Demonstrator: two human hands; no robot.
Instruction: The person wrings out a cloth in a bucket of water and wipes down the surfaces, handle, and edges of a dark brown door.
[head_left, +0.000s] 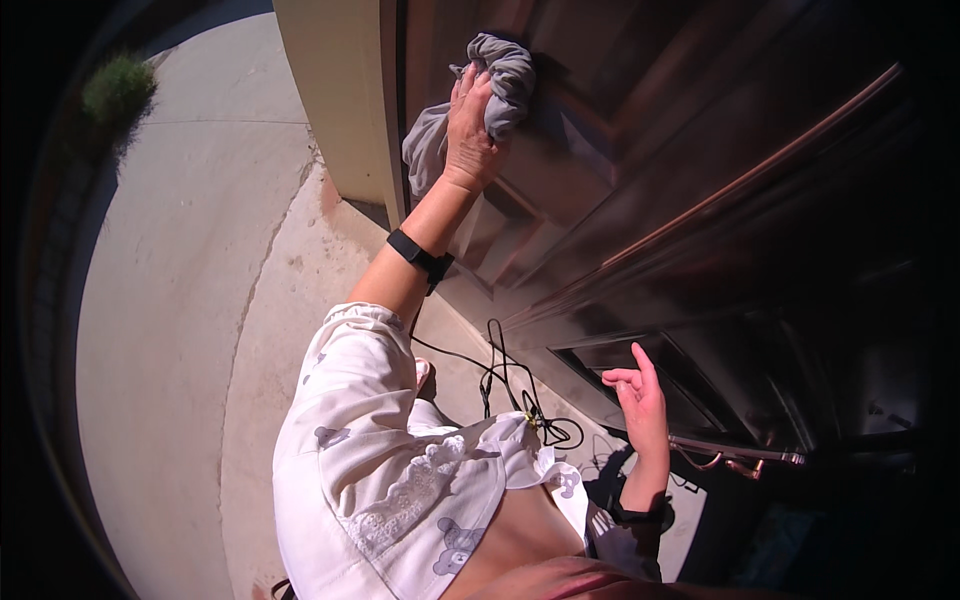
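Observation:
My left hand (472, 124) presses a bunched grey cloth (510, 79) against a dark brown panelled door (555, 202). Part of the cloth hangs to the left of the wrist. A black band (416, 253) circles the left forearm. Lower right, my right hand (637, 397) is raised near the door's lower panels with some fingers bent, holding nothing; its wrist also wears a dark band.
Black cables (510, 371) lie looped on the concrete ground (180, 300) by the door's foot. A beige wall (341, 97) borders the door on the left. A metal door handle (750, 461) shows at the lower right, and a green bush (116, 90) stands at the far left.

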